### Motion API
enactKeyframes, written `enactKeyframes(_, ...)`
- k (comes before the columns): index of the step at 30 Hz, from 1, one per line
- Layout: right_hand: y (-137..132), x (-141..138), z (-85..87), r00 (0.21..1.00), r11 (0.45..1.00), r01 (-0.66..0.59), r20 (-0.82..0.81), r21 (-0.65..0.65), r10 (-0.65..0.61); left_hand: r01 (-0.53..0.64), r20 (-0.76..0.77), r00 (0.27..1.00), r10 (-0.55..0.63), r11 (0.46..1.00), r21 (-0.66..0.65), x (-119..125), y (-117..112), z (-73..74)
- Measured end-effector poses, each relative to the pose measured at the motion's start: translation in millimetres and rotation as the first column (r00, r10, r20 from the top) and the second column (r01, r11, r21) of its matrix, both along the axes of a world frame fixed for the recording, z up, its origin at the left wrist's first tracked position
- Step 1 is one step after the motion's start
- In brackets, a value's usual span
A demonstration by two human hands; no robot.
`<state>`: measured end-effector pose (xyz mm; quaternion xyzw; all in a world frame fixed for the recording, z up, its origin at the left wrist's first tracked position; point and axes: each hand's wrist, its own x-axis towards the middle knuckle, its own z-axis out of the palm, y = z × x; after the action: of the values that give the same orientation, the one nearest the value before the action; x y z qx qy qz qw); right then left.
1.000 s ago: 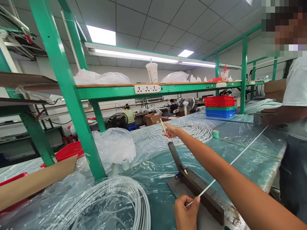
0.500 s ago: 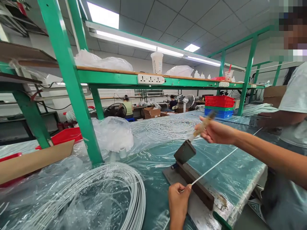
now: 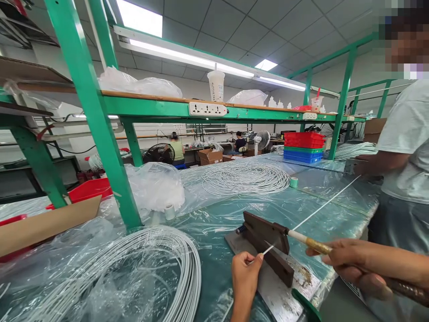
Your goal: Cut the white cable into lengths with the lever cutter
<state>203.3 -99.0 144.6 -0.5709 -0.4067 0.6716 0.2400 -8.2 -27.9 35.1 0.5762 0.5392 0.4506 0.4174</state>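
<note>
My left hand pinches a thin white cable just in front of a bench guillotine cutter. From my fingertips the cable runs through the cutter and across the table to a co-worker at the far right. My right hand is closed around the cutter's long handle, slightly blurred. The dark blade arm is lowered close beside the fixed bar, crossing the cable's line. Whether the cable is severed cannot be made out. A metal base plate lies under the cutter.
A big coil of white cable lies to the left on plastic sheeting, another coil farther back. Stacked red, green and blue trays stand behind. A green post and shelf frame rise in front; a co-worker stands right.
My right hand has swung the cutter handle down and to the right, bringing the blade arm from raised to low. My left hand keeps its pinch on the cable nearly in place.
</note>
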Motion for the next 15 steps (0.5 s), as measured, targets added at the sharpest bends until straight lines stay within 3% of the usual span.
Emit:
enactKeyframes(3, -6, 3, -16.0, 0.995, 0.995, -0.085, 0.051, 0.048, 0.082, 0.008, 0.007, 1.0, -0.008, 1.0, -0.004, -1, 0, -0.6)
enactKeyframes(7, -11, 6, -33.5, 0.996, 0.997, -0.027, -0.085, 0.074, 0.033, 0.041, 0.029, 0.999, -0.04, 0.999, -0.006, -2, 1, -2.7)
enactKeyframes(12, -12, 4, -32.0, 0.996, 0.994, -0.063, -0.058, 0.09, 0.068, 0.07, 0.075, 0.995, -0.069, 0.997, -0.014, -2, 3, -5.3)
enactKeyframes(15, -11, 6, -33.8, 1.0, 0.992, 0.0, 0.011, 0.125, -0.001, 0.075, 0.103, 0.992, -0.072, 0.997, -0.024, -2, 2, -4.0)
